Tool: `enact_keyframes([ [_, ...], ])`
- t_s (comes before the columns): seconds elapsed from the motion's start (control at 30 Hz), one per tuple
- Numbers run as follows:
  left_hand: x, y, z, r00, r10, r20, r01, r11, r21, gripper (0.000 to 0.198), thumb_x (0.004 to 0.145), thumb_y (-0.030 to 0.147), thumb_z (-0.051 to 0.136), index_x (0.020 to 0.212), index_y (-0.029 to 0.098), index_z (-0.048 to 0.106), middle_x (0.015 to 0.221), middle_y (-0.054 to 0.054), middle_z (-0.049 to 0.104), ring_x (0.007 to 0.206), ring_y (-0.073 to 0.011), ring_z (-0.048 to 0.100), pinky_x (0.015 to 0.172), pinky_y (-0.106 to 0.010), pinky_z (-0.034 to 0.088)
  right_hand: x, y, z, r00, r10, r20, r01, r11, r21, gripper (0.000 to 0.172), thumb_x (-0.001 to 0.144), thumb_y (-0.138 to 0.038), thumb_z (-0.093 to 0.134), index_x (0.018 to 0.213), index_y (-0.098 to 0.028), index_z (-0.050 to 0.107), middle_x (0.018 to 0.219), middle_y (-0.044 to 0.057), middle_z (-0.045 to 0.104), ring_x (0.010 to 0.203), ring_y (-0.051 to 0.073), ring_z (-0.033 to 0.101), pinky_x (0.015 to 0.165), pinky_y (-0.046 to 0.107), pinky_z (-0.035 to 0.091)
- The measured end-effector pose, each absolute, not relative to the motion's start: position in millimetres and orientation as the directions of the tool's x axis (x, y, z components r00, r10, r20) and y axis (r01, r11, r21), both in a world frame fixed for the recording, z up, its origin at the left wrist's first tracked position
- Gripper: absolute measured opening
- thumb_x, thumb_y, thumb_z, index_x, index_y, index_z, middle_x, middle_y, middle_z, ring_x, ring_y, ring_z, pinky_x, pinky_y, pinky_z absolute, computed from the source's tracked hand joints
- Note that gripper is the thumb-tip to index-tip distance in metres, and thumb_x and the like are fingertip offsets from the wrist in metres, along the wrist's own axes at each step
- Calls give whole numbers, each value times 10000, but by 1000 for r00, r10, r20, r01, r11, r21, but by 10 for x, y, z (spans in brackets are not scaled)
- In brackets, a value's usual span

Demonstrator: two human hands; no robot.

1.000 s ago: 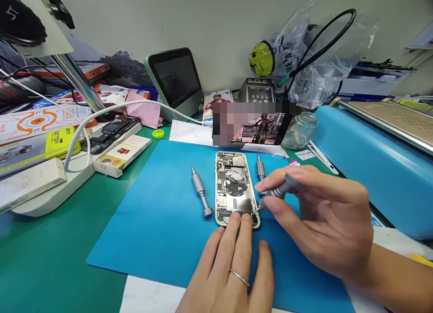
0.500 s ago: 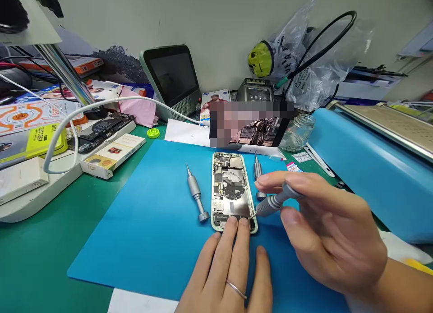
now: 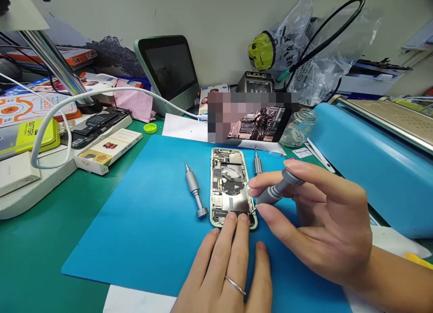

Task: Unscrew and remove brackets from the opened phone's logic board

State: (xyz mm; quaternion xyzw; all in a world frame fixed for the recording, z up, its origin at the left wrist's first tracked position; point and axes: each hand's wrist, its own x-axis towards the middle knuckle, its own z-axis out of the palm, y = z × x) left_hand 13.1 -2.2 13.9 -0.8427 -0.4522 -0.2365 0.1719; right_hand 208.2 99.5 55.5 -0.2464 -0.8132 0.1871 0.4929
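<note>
An opened phone (image 3: 230,184) with its inner parts bare lies lengthwise on a blue mat (image 3: 152,223). My left hand (image 3: 226,268), a ring on one finger, lies flat with two fingertips pressing the phone's near end. My right hand (image 3: 318,218) pinches a grey screwdriver (image 3: 275,192), its tip at the phone's lower right corner. A second screwdriver (image 3: 193,189) lies left of the phone. A third screwdriver (image 3: 257,164) lies right of it, partly hidden by my fingers.
A propped phone (image 3: 257,123) playing video stands behind the mat, a glass jar (image 3: 299,128) beside it. A blue machine (image 3: 372,159) fills the right. A screen (image 3: 167,71), boxes (image 3: 108,150), a white cable (image 3: 84,98) and a lamp stand (image 3: 54,65) crowd the left.
The view has shifted slightly. My right hand has turned the screwdriver a little while its tip stays at the phone's lower right corner. My left hand keeps pressing the phone.
</note>
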Motion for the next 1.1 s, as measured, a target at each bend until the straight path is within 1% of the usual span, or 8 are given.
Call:
enact_keyframes([
  [0.1, 146, -12, 101, 453, 665, 594, 849, -525, -59, 452, 1156, 395, 313, 1402, 254, 664, 1521, -69, 685, 1474, -273, 582, 1152, -364, 491, 2072, 984, 575, -395, 611, 686, 244, 790, -563, 894, 906, 88, 702, 1648, -369, 504, 1296, 64, 780, 1092, 250, 838, 848, 370, 766],
  [0.2, 166, -1, 87, 448, 656, 607, 847, -530, -52, 422, 1140, 330, 340, 1393, 232, 663, 1510, -96, 684, 1476, -289, 574, 1178, -388, 460, 2064, 979, 588, -394, 631, 669, 224, 771, -596, 875, 911, 85, 683, 1641, -364, 505, 1282, 68, 793, 1172, 274, 826, 839, 380, 769],
  [0.37, 168, 4, 94, 449, 657, 605, 844, -534, -47, 428, 1139, 323, 325, 1393, 223, 654, 1515, -107, 675, 1483, -300, 565, 1174, -402, 454, 2034, 1000, 585, -369, 610, 701, 195, 789, -583, 832, 909, 81, 739, 1585, -373, 562, 1277, 44, 784, 1187, 244, 826, 995, 386, 745],
  [0.47, 162, 0, 96, 447, 663, 601, 847, -530, -44, 422, 1126, 277, 322, 1389, 221, 647, 1530, -103, 663, 1489, -295, 555, 1166, -398, 455, 2033, 998, 601, -384, 620, 684, 205, 779, -592, 817, 925, 85, 686, 1589, -371, 552, 1223, 48, 783, 1169, 245, 832, 886, 353, 763],
  [0.6, 165, -8, 97, 452, 665, 595, 846, -531, -49, 412, 1113, 260, 353, 1396, 214, 649, 1536, -111, 656, 1496, -304, 547, 1169, -402, 453, 2041, 980, 628, -360, 643, 676, 205, 761, -615, 782, 908, 78, 685, 1550, -358, 587, 1185, 52, 806, 928, 233, 854, 705, 345, 759],
  [0.77, 169, -20, 98, 452, 673, 585, 846, -532, -42, 419, 1118, 287, 354, 1413, 219, 643, 1564, -113, 633, 1511, -308, 532, 1181, -407, 446, 2010, 960, 638, -303, 667, 681, 182, 742, -645, 750, 888, 85, 706, 1488, -360, 646, 1119, 29, 820, 871, 221, 844, 706, 343, 762],
  [0.93, 163, -26, 89, 454, 678, 578, 844, -536, -33, 417, 1119, 298, 362, 1426, 214, 631, 1586, -140, 602, 1535, -323, 507, 1208, -421, 423, 2022, 964, 659, -306, 661, 685, 191, 748, -636, 771, 897, 75, 716, 1504, -395, 644, 1159, 32, 830, 841, 233, 847, 704, 385, 770],
  [1.1, 161, -24, 86, 446, 682, 580, 845, -535, -20, 412, 1107, 278, 376, 1427, 213, 629, 1583, -135, 584, 1530, -322, 501, 1199, -409, 438, 2037, 966, 689, -337, 644, 687, 209, 763, -612, 832, 892, 84, 711, 1555, -411, 621, 1127, 35, 820, 875, 230, 856, 715, 357, 771],
])
